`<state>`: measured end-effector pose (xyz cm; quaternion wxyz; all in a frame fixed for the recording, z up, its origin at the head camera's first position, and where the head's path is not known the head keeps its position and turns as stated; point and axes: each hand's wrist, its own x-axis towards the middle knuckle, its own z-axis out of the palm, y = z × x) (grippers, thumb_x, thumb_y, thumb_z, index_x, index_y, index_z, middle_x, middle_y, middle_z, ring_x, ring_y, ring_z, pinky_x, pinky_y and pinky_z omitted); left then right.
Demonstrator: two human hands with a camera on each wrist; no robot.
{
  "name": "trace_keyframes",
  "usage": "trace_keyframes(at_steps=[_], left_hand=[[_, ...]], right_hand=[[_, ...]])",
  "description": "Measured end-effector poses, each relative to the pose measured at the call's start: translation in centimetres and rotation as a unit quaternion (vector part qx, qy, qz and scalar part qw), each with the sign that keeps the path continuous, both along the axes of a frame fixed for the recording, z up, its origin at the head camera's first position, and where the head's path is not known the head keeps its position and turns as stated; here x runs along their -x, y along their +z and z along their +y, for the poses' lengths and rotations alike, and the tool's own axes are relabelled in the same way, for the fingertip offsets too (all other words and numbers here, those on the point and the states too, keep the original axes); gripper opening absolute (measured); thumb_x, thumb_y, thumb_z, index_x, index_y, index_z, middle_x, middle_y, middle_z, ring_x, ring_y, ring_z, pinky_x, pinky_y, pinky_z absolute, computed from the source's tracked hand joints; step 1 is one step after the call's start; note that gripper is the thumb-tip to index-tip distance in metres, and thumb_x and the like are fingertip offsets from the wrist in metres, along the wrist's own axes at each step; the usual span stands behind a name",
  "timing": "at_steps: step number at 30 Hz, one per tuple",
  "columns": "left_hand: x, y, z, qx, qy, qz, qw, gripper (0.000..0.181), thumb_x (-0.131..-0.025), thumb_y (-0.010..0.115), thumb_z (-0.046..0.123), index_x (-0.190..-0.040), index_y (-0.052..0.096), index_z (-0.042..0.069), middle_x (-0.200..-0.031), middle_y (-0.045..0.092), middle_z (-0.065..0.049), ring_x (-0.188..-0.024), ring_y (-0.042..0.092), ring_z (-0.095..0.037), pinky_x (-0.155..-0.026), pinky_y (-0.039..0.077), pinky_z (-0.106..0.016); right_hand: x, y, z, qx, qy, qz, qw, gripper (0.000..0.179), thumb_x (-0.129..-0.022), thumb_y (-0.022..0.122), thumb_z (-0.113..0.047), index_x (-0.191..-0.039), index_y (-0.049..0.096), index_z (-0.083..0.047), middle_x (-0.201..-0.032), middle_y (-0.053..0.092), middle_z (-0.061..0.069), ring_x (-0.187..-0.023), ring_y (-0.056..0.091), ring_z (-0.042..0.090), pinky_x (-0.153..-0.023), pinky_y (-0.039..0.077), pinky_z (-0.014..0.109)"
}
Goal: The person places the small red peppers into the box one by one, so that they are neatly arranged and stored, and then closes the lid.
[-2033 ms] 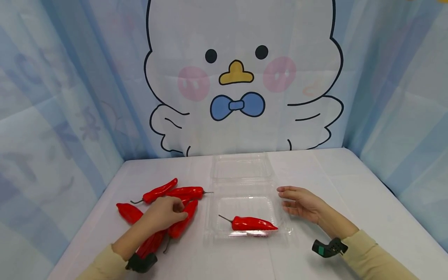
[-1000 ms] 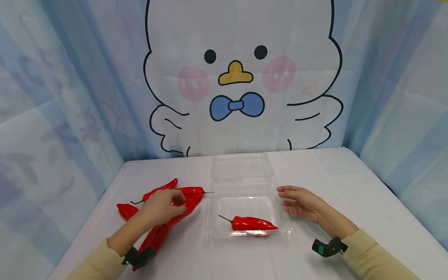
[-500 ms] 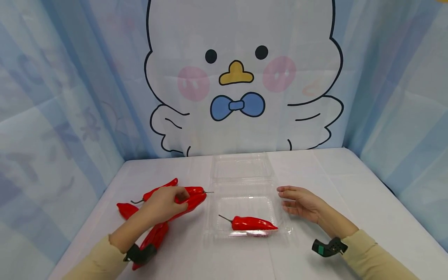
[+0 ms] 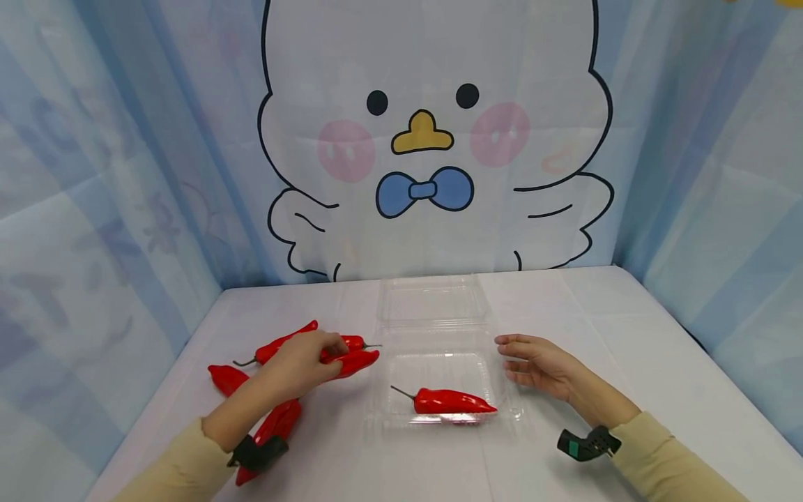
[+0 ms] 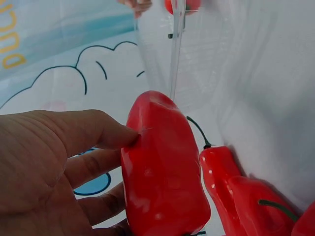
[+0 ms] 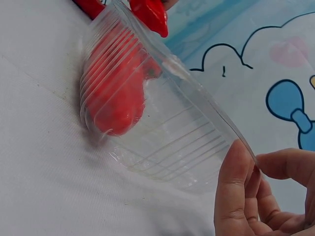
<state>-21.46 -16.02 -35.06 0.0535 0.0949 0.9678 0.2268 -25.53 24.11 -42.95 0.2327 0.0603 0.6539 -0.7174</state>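
Observation:
My left hand (image 4: 301,366) grips a red chili pepper (image 4: 360,362), thumb on one side and fingers on the other. In the left wrist view this pepper (image 5: 165,167) is held above the others. A clear plastic clamshell box (image 4: 433,366) stands in the middle of the table, its lid (image 4: 434,305) folded back. One red pepper (image 4: 452,401) lies along the near side inside it, stem to the left. At the box's right side is my right hand (image 4: 546,366). The right wrist view shows its thumb and fingers pinching the box rim (image 6: 211,108).
Several more red peppers lie on the left of the white table: one at the back (image 4: 266,351), one with its stem toward the box (image 4: 354,342), others under the left forearm (image 4: 227,378). A cartoon-printed cloth (image 4: 433,237) hangs behind the table.
My left hand has taken a pepper from the pile, lifted it and brought it right toward the box, its tip turning rightward. The right hand and the box have stayed in place.

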Motion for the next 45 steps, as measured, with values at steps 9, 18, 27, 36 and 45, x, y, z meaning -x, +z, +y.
trace_keyframes(at_steps=[9,18,27,36,45], left_hand=[[0.2,0.5,0.9,0.010,-0.024,0.025,0.9993,0.027,-0.084,0.083,0.012,-0.109,0.075,0.016,-0.105,0.070,-0.003,-0.092,0.061,-0.018,-0.077,0.060,-0.034],[0.4,0.6,2.2,0.017,-0.037,0.040,0.9984,0.028,-0.082,0.084,0.013,-0.108,0.076,0.019,-0.104,0.071,-0.002,-0.094,0.061,-0.019,-0.080,0.059,-0.037],[0.4,0.5,3.1,0.046,-0.051,0.049,0.9964,0.025,-0.085,0.083,0.016,-0.108,0.076,0.021,-0.101,0.070,0.000,-0.096,0.057,-0.021,-0.081,0.057,-0.038],[0.4,0.1,3.5,0.054,-0.056,0.051,0.9957,0.024,-0.085,0.083,0.016,-0.107,0.076,0.022,-0.102,0.070,-0.001,-0.098,0.057,-0.021,-0.086,0.054,-0.042],[0.3,0.0,3.8,0.056,-0.060,0.051,0.9953,0.023,-0.086,0.082,0.016,-0.107,0.076,0.022,-0.103,0.070,0.000,-0.097,0.057,-0.021,-0.085,0.055,-0.041]], right_hand=[[-0.1,0.0,0.1,-0.002,-0.006,0.000,1.0000,0.044,-0.103,0.063,-0.021,-0.140,0.049,-0.001,-0.118,0.059,0.003,-0.090,0.062,0.014,-0.081,0.061,0.025],[-0.1,-0.1,0.0,0.001,-0.006,0.000,1.0000,0.042,-0.103,0.063,-0.021,-0.139,0.051,-0.002,-0.116,0.060,0.003,-0.089,0.062,0.014,-0.080,0.061,0.025],[0.0,-0.1,0.0,0.002,-0.005,0.002,1.0000,0.038,-0.103,0.062,-0.021,-0.135,0.053,-0.003,-0.115,0.060,0.003,-0.089,0.062,0.014,-0.080,0.061,0.025],[0.1,-0.2,0.0,0.004,-0.003,0.005,1.0000,0.035,-0.103,0.063,-0.022,-0.133,0.055,-0.005,-0.117,0.060,0.002,-0.089,0.063,0.014,-0.080,0.061,0.025],[0.1,-0.2,0.0,0.003,0.001,0.005,1.0000,0.039,-0.103,0.063,-0.022,-0.136,0.053,-0.004,-0.115,0.061,0.002,-0.088,0.062,0.013,-0.079,0.061,0.025]])
